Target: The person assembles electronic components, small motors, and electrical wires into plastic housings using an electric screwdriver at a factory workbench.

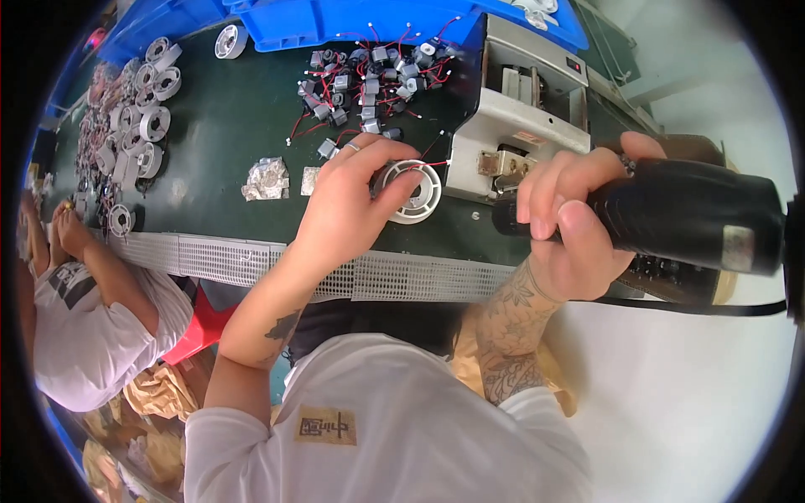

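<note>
My left hand (360, 189) is closed on a white round plastic housing (428, 201) at the table's near side, thumb across its middle. Red wires with a small white plug run from the housing's upper edge toward a grey metal machine (495, 142). In my right hand (579, 226) is a black power screwdriver (688, 214), fingers wrapped round its front part. Its nose points left toward the housing and stays apart from it. My left fingers and thumb hide part of the housing's centre.
Several small motors (369, 84) with red wires lie loose beyond my left hand. Finished-looking white housings (151, 126) are heaped at the far left, near a co-worker's hand (71, 230). Blue bins (285, 25) line the back. A perforated grey strip (402, 277) edges the green table (218, 109).
</note>
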Demonstrator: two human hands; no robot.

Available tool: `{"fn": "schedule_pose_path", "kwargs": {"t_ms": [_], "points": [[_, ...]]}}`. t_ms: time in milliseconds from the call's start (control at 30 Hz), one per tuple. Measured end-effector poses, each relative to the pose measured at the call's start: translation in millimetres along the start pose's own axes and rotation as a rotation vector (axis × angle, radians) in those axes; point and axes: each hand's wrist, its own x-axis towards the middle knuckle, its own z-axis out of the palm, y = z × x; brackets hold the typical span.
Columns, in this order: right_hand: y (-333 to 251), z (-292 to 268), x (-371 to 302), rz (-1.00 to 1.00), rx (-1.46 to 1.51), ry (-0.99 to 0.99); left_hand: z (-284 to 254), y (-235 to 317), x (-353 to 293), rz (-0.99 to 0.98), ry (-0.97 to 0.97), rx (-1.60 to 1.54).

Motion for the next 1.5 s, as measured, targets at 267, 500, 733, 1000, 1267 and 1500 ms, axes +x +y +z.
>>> {"fn": "schedule_pose_path", "kwargs": {"t_ms": [267, 500, 733, 1000, 1267, 1500], "points": [[15.3, 26.3, 10.3, -0.143, -0.181, -0.249, -0.2, -7.2, -1.1, 0.062, 0.029, -0.004], [30.9, 27.2, 4.6, -0.135, -0.133, -0.260, 1.0, -10.7, -2.0, 0.081, 0.048, -0.010], [36.7, 30.6, -2.4, -0.087, -0.124, -0.261, 3.4, -14.0, -3.7, 0.112, 0.078, -0.039], [35.4, 34.6, -2.7, -0.080, -0.111, -0.238, 4.8, -15.7, -4.8, 0.119, 0.065, -0.049], [11.1, 28.5, 4.4, -0.141, 0.106, -0.141, -2.6, -18.6, -6.2, 0.374, 0.227, -0.004], [8.2, 0.4, -2.5, -0.082, 0.268, 0.062, -145.7, -85.9, 45.3, -0.076, 0.604, 0.315]]}}
